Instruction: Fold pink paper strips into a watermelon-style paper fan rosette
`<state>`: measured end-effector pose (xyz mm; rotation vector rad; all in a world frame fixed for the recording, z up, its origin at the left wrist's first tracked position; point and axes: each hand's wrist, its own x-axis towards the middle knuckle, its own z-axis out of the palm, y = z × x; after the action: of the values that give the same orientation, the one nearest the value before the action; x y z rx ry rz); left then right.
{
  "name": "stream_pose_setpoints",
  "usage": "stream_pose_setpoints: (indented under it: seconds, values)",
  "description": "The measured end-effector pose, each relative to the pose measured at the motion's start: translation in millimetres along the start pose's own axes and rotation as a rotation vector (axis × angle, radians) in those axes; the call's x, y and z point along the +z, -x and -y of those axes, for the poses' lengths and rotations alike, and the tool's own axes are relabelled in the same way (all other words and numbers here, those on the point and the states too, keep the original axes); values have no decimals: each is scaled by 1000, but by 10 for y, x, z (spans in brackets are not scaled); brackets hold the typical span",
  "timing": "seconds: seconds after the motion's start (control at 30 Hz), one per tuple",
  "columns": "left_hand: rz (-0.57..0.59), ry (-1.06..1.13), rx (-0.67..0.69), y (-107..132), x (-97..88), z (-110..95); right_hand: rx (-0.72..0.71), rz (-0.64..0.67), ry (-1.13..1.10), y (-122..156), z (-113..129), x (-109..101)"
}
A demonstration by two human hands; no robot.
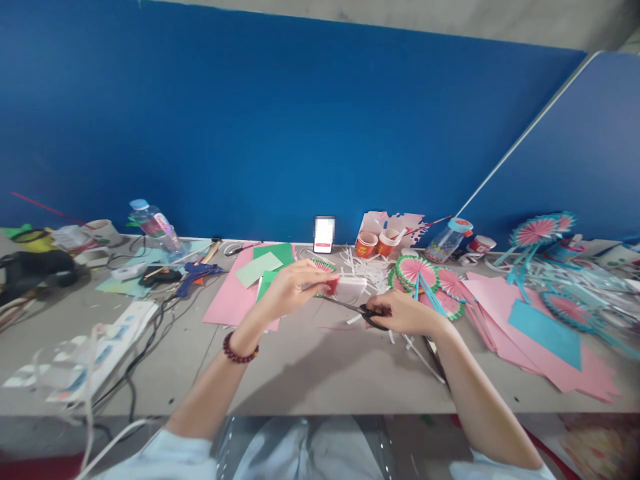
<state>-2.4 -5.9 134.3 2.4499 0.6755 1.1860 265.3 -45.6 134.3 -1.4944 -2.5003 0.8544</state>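
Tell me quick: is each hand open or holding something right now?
Left hand: closed, holding a red-and-white piece, apparently paper.
Right hand: closed on the black-handled scissors.

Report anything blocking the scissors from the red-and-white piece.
Nothing visible does: the right hand holds the scissors just below the red-and-white piece in the left hand; whether they touch is unclear.

The table (290, 387) has room at its near middle, but scraps (356, 268) and cups (367, 247) block the far middle.
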Motion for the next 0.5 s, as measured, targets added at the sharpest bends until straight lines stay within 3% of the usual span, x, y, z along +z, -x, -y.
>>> stream_pose_setpoints:
  seconds: [0.5]
  values:
    - [10,0,1,16,7,-7,-18,-1,4,1,-4,7]
